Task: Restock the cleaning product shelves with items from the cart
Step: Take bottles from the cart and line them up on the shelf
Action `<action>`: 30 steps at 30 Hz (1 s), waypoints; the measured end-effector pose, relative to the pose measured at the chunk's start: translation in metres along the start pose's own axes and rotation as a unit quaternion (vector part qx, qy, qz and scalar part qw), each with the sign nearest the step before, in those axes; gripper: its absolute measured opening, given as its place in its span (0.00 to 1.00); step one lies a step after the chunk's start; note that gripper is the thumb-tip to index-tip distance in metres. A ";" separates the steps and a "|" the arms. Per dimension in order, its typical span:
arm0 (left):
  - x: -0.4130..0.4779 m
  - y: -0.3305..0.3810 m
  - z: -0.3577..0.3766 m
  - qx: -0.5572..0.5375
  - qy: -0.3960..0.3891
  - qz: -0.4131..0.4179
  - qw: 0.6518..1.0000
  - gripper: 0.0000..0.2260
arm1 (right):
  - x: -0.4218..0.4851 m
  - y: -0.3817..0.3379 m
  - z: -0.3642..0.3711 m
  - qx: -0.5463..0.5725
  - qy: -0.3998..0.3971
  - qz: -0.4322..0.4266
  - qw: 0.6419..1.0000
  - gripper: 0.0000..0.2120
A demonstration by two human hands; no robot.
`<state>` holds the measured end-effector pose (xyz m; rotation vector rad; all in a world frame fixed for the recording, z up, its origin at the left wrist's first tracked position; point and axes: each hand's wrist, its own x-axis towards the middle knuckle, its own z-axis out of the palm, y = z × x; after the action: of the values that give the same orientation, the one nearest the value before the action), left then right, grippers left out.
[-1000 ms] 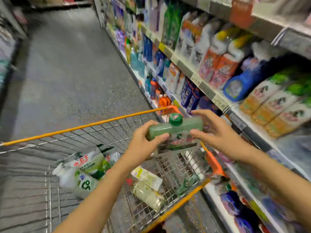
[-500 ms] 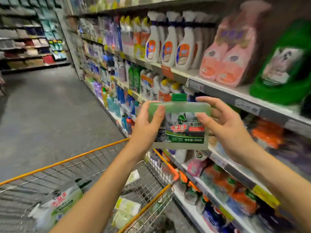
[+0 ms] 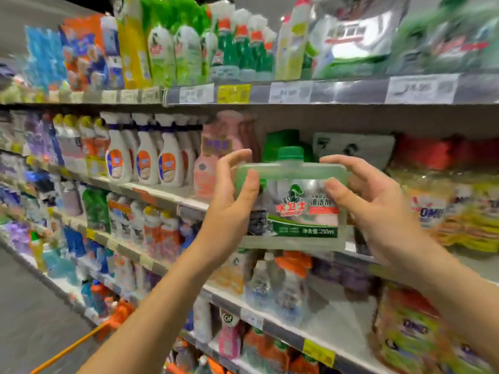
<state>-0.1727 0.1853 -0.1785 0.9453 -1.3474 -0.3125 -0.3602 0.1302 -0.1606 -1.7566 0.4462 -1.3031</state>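
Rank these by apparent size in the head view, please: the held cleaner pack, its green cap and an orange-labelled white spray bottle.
1. cleaner pack, largest, though nearest the camera
2. white spray bottle
3. green cap

Tiered store shelves (image 3: 359,90) (price tags (image 3: 233,93) along the edges) above grey floor (image 3: 24,306).

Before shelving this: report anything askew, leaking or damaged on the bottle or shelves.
Nothing stands out. The cleaner bottle is upright, cap on, held between the left hand and right hand. Spray bottles stand in a row. Elsewhere, blur prevents judging.
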 end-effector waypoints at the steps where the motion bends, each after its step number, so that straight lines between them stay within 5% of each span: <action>1: 0.013 0.004 0.013 -0.013 -0.014 0.022 1.000 0.16 | 0.005 -0.008 -0.014 -0.015 0.014 -0.010 1.000 0.14; 11: 0.139 0.041 0.116 -0.070 -0.086 0.188 0.976 0.11 | 0.059 -0.082 -0.117 -0.064 0.116 -0.081 0.988 0.12; 17: 0.220 0.058 0.151 0.046 -0.015 0.337 0.940 0.13 | 0.102 -0.121 -0.153 -0.120 0.159 -0.124 0.972 0.07; 30: 0.297 0.067 0.185 0.166 -0.078 0.359 0.915 0.21 | 0.162 -0.124 -0.198 -0.162 0.196 -0.138 0.957 0.08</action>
<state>-0.2902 -0.0510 0.0604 0.6385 -1.8329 0.4261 -0.5018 -0.0033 0.0469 -1.8742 0.6871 -1.8819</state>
